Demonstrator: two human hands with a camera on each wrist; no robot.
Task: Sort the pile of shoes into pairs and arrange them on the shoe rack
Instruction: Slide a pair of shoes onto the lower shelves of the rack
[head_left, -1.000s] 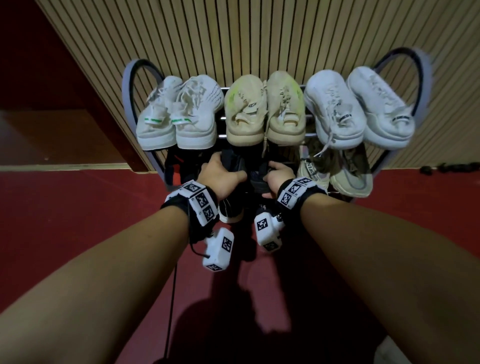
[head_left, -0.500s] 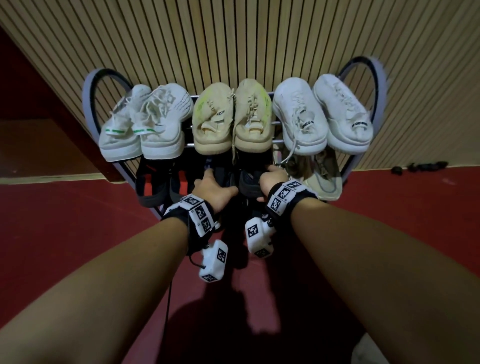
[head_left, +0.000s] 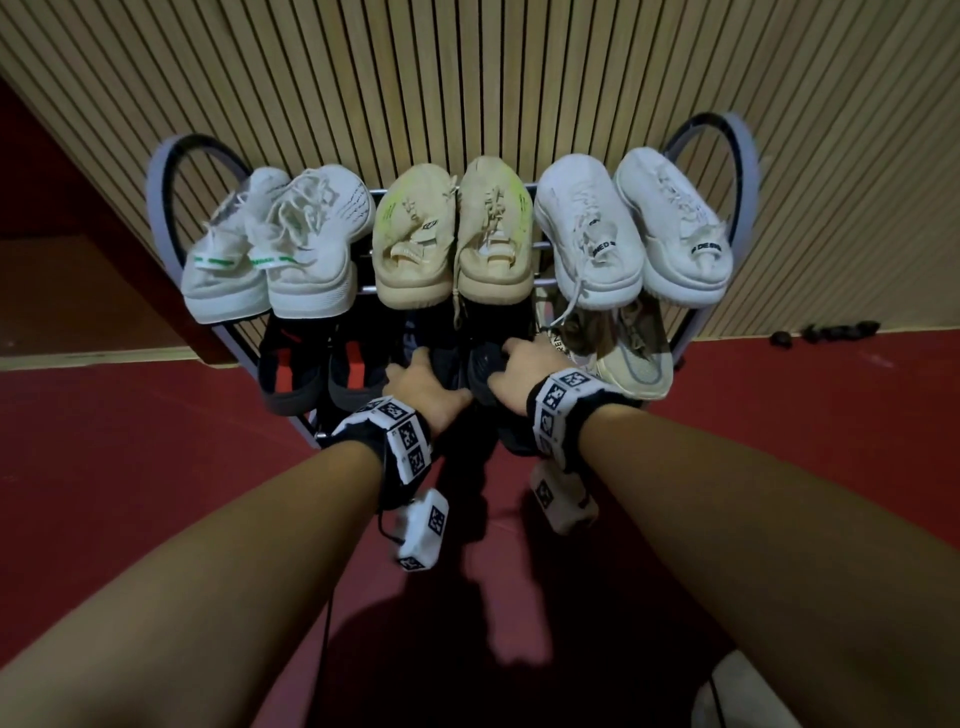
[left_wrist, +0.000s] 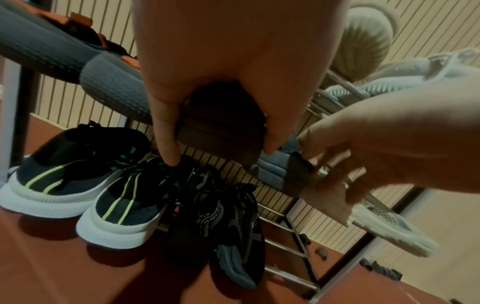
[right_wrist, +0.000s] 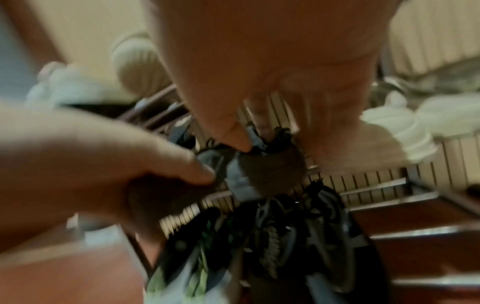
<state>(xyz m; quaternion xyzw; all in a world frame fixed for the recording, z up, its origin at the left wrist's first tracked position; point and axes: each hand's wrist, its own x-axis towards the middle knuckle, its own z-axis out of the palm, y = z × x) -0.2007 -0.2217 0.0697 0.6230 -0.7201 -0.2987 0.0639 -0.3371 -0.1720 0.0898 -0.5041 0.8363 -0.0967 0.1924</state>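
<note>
The shoe rack stands against a slatted wall. Its top tier holds a white pair with green tabs, a beige pair and a white pair. On the middle tier my left hand grips the heel of a dark shoe, thumb on one side and fingers on the other. Beside it my right hand pinches the heel of the matching dark shoe. The two shoes sit side by side at the tier's centre, mostly hidden under the beige pair.
A black and red pair sits left of my hands and a beige-grey pair right. The bottom tier holds black sneakers with yellow-green stripes and a black-grey pair. Red floor lies around the rack.
Both hands have pushed forward with the dark shoes, deeper onto the middle tier under the beige pair. My head has shifted, so the rack sits more centred.
</note>
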